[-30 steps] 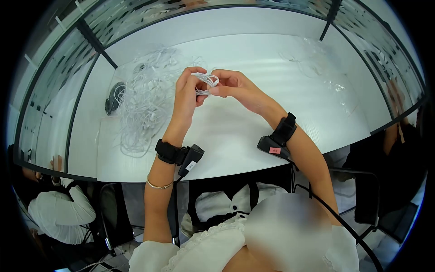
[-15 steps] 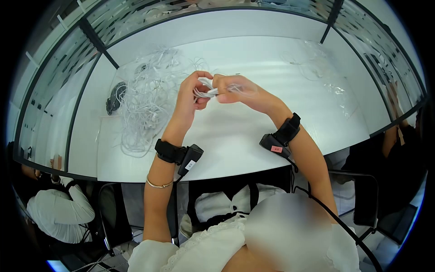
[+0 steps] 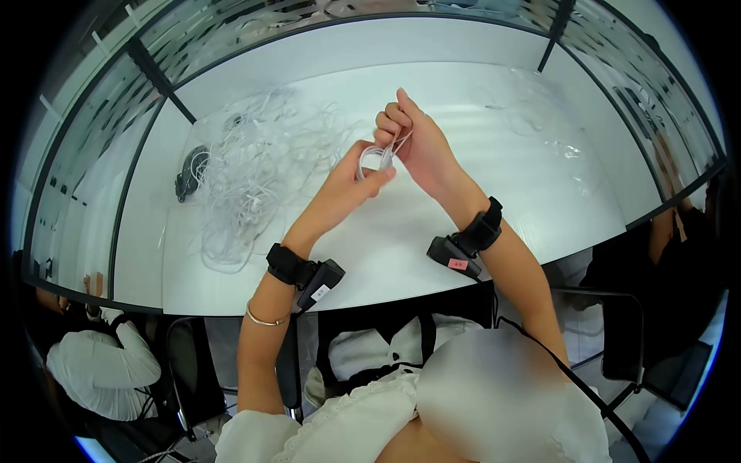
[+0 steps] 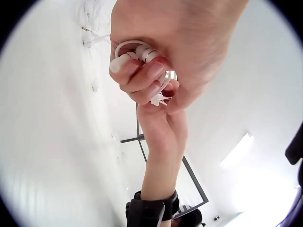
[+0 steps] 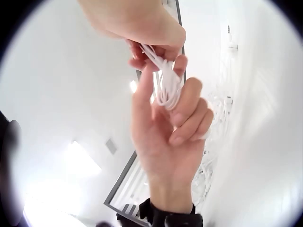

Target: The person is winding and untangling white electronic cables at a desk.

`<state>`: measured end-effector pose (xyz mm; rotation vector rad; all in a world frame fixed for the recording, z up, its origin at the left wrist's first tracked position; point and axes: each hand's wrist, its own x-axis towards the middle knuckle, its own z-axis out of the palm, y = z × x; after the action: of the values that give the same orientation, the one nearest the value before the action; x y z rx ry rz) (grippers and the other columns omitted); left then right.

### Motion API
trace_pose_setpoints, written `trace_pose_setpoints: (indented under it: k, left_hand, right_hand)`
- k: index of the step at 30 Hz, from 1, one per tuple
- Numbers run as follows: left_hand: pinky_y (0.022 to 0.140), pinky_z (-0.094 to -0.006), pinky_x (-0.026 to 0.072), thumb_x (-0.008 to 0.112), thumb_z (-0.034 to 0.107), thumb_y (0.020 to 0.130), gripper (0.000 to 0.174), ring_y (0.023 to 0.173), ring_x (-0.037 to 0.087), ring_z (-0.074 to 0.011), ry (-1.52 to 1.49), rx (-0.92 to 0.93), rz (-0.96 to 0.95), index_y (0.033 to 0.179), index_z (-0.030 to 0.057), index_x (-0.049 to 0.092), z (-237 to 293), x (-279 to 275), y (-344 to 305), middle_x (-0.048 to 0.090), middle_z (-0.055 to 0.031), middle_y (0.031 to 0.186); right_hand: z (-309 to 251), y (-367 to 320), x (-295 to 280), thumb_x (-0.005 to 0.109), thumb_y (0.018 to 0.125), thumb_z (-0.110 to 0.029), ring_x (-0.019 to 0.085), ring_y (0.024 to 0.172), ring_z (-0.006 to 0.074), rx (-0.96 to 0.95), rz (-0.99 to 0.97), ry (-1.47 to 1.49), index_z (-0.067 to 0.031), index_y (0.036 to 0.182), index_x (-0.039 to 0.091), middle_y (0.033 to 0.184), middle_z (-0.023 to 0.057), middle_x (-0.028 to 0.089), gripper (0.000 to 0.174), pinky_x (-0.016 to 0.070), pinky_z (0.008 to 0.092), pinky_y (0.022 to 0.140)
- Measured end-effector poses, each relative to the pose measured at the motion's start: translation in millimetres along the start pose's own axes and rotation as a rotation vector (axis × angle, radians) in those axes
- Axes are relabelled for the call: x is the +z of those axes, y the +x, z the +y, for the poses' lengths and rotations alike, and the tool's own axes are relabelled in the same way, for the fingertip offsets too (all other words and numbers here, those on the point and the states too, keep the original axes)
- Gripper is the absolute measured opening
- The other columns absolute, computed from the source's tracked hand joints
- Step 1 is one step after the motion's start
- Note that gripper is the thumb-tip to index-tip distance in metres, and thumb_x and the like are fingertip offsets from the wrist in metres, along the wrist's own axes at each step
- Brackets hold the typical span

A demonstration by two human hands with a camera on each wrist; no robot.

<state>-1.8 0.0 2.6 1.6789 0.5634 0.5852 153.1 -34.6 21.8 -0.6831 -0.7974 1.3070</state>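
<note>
A coiled bundle of white earphone cable (image 3: 372, 160) hangs between the two hands above the table. The left hand (image 3: 349, 189) grips the coil, and in the left wrist view its curled fingers also hold white earbuds (image 4: 147, 53) against the palm. Just above and to the right, the right hand (image 3: 421, 143) has curled fingers round strands that run up from the coil; its thumb points up. In the right wrist view the coil (image 5: 169, 87) looks gathered, with strands leading into the right hand (image 5: 137, 21).
A tangled heap of white cables (image 3: 251, 174) covers the table's left side, beside a dark bundle (image 3: 191, 174). Clear plastic bags (image 3: 567, 147) lie at the right. Low partitions (image 3: 432, 42) edge the table. Another person (image 3: 104, 370) sits at the lower left.
The right hand has turned palm inward and risen, drawing strands from the coil. My left hand has shifted right and tilted, keeping its grip on the bundle.
</note>
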Motion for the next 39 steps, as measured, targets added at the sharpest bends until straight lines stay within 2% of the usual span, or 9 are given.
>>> trace_pose_setpoints:
  k: [4,16,22,24,27,29,32,36,39]
  left_hand:
    - [0.056,-0.0243,0.0333,0.065,0.025,0.086,0.037,0.063,0.041,-0.0077,0.234,0.103,-0.025,0.109,0.0043,0.046,-7.3,6.1,-1.2,0.045,0.0010,0.068]
    - [0.050,-0.0207,0.0218,0.047,0.029,0.097,0.030,0.055,0.026,-0.0033,0.044,0.016,-0.204,0.078,0.0063,0.053,8.9,6.7,-1.7,0.031,0.0070,0.061]
    - [0.052,-0.0208,0.0279,0.045,0.028,0.098,0.029,0.053,0.037,-0.0051,-0.324,0.175,0.209,0.079,0.0068,0.053,1.8,-3.3,2.7,0.043,0.0036,0.062]
    - [0.067,-0.0220,0.0382,0.045,0.027,0.098,0.026,0.074,0.054,-0.0088,-0.323,0.227,0.284,0.085,0.0056,0.055,0.5,-7.5,4.2,0.057,-0.0017,0.084]
    - [0.091,-0.0280,0.0396,0.047,0.021,0.097,0.024,0.106,0.054,-0.0131,-0.145,0.286,0.415,0.107,0.0026,0.058,2.8,-5.9,3.6,0.056,-0.0063,0.116]
    - [0.091,-0.0280,0.0395,0.048,0.020,0.097,0.027,0.107,0.054,-0.0140,-0.107,0.363,0.422,0.114,0.0011,0.055,2.0,-4.2,3.8,0.054,-0.0067,0.118]
    - [0.089,-0.0278,0.0404,0.048,0.019,0.096,0.026,0.105,0.053,-0.0155,0.045,0.417,0.436,0.112,-0.0004,0.056,0.7,-4.4,3.4,0.050,-0.0077,0.122]
    - [0.083,-0.0273,0.0429,0.049,0.018,0.095,0.021,0.099,0.054,-0.0160,0.253,0.450,0.440,0.099,-0.0007,0.058,0.3,-5.2,0.5,0.050,-0.0084,0.120]
    - [0.077,-0.0273,0.0444,0.049,0.018,0.095,0.020,0.099,0.053,-0.0151,0.255,0.457,0.412,0.092,0.0001,0.058,7.7,-1.4,-2.5,0.048,-0.0084,0.121]
  right_hand:
    - [-10.4,-0.2,-10.2,0.039,0.100,-0.031,0.017,0.051,0.0075,-0.010,-0.094,0.306,-0.0158,0.065,0.025,0.060,-0.0054,0.019,0.041,0.0206,0.0250,0.050]
    - [-69.7,-10.5,-41.4,0.032,0.102,-0.021,0.012,0.048,0.0089,-0.308,-0.061,0.275,-0.0147,0.063,0.024,0.055,-0.0049,0.015,0.040,0.0167,0.0263,0.047]
    - [-53.6,-10.1,-18.2,0.032,0.100,-0.034,0.042,0.072,0.0160,-0.319,-0.340,-0.044,-0.0092,0.078,0.046,0.074,0.0024,0.042,0.036,0.0353,0.0292,0.076]
    - [-35.9,-5.8,-16.8,0.029,0.099,-0.041,0.055,0.100,0.0241,-0.150,-0.379,-0.034,-0.0003,0.114,0.051,0.097,0.0102,0.057,0.049,0.0368,0.0386,0.097]
    - [-25.8,-7.6,-3.4,0.038,0.097,-0.041,0.055,0.094,0.0158,-0.069,-0.212,-0.311,-0.0020,0.109,0.054,0.097,0.0077,0.058,0.044,0.0435,0.0310,0.084]
    - [-24.5,-5.3,-14.0,0.045,0.095,-0.038,0.054,0.091,0.0115,-0.068,-0.172,-0.445,-0.0034,0.108,0.055,0.095,0.0057,0.057,0.038,0.0445,0.0267,0.076]
    - [-28.0,-1.5,-17.9,0.059,0.090,-0.028,0.058,0.087,0.0102,-0.392,0.060,-0.597,-0.0062,0.107,0.058,0.091,0.0023,0.058,0.028,0.0448,0.0228,0.062]
    - [-34.4,-6.3,-3.6,0.062,0.085,-0.019,0.051,0.097,0.0180,-1.032,0.181,-1.368,-0.0110,0.115,0.057,0.100,0.0024,0.056,0.031,0.0394,0.0321,0.089]
    - [-31.8,-8.2,3.0,0.060,0.086,-0.021,0.050,0.107,0.0238,-1.031,0.029,-1.501,-0.0114,0.116,0.059,0.108,0.0075,0.059,0.031,0.0335,0.0381,0.098]
